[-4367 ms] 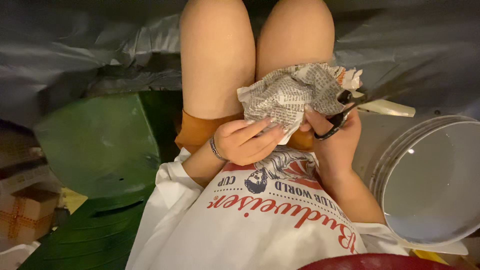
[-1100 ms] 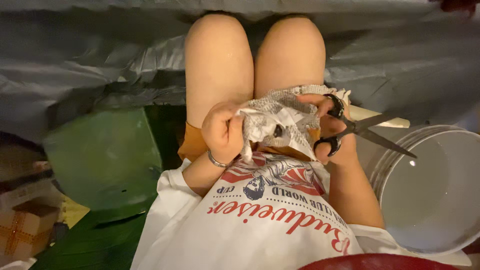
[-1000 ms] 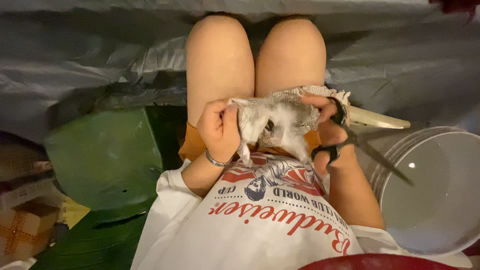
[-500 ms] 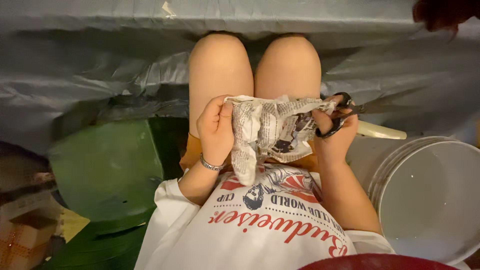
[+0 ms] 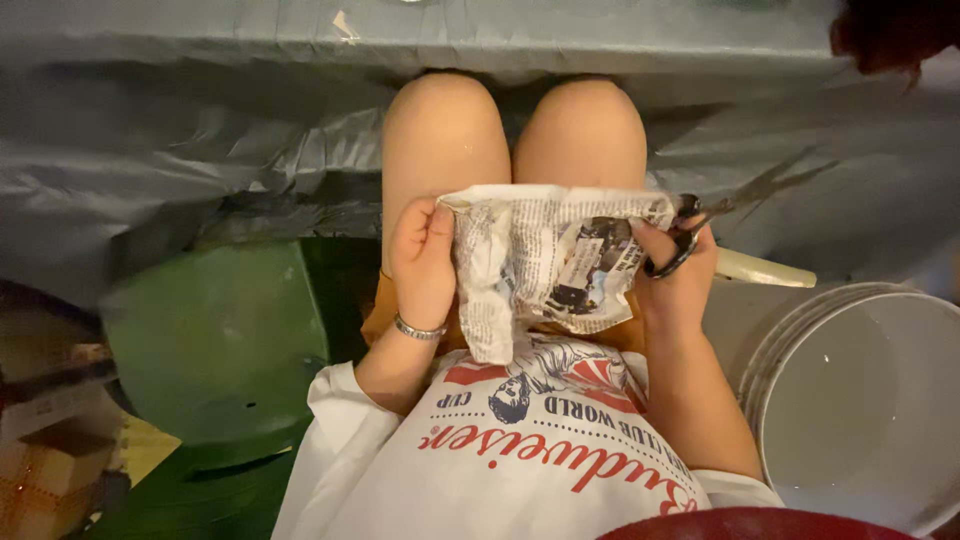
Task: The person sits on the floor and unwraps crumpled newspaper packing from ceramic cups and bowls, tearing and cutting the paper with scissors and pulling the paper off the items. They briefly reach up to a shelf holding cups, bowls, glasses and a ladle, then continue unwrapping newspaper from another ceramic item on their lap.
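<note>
1. Fingers (image 5: pixel 432 232) of your left hand (image 5: pixel 422 262) pinch the left edge of the crumpled newspaper (image 5: pixel 545 262), spread over your lap.
2. Your right hand (image 5: pixel 678 280) grips the paper's right edge and holds scissors (image 5: pixel 722 210), blades pointing away.
3. Beside your right arm stands a white bucket (image 5: pixel 800 340).

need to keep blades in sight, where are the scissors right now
In the head view the scissors are in the right hand, at the right edge of the newspaper sheet, blades pointing up-right over the grey plastic sheeting.
</note>
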A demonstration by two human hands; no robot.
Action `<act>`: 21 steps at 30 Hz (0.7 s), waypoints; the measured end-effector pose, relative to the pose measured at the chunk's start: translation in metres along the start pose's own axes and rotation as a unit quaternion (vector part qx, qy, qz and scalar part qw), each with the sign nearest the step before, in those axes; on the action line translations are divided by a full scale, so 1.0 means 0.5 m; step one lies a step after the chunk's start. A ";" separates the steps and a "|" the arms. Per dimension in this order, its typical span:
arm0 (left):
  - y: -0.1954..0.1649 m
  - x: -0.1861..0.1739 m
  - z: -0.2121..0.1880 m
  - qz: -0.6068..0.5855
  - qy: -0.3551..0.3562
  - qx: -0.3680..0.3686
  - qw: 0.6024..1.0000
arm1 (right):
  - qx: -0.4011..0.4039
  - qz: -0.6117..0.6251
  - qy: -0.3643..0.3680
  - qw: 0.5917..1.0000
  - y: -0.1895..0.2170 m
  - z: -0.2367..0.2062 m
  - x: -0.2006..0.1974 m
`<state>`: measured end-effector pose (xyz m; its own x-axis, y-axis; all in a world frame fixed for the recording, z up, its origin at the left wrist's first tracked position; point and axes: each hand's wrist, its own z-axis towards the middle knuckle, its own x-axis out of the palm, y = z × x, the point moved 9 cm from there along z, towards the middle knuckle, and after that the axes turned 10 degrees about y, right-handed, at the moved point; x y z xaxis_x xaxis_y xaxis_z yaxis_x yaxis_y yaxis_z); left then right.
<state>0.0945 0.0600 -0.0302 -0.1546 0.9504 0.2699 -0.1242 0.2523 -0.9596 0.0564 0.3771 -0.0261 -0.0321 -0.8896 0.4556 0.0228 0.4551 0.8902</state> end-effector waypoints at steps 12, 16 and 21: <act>-0.231 0.086 -0.045 0.396 -0.005 0.180 0.900 | 0.017 -0.140 0.028 0.990 -0.001 -0.002 0.023; -0.210 0.156 -0.042 0.642 0.030 0.131 0.755 | -0.026 -0.100 0.038 0.994 0.014 0.003 0.020; -0.125 0.016 0.036 0.515 -0.024 -0.036 0.856 | -0.015 -0.072 0.002 0.997 0.027 0.041 0.007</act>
<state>0.0832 0.0484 0.0333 -0.1859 0.6669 -0.7215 0.1624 -0.7034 -0.6920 0.0361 0.3811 -0.0123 -0.0325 -0.9457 0.3233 0.0487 0.3216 0.9456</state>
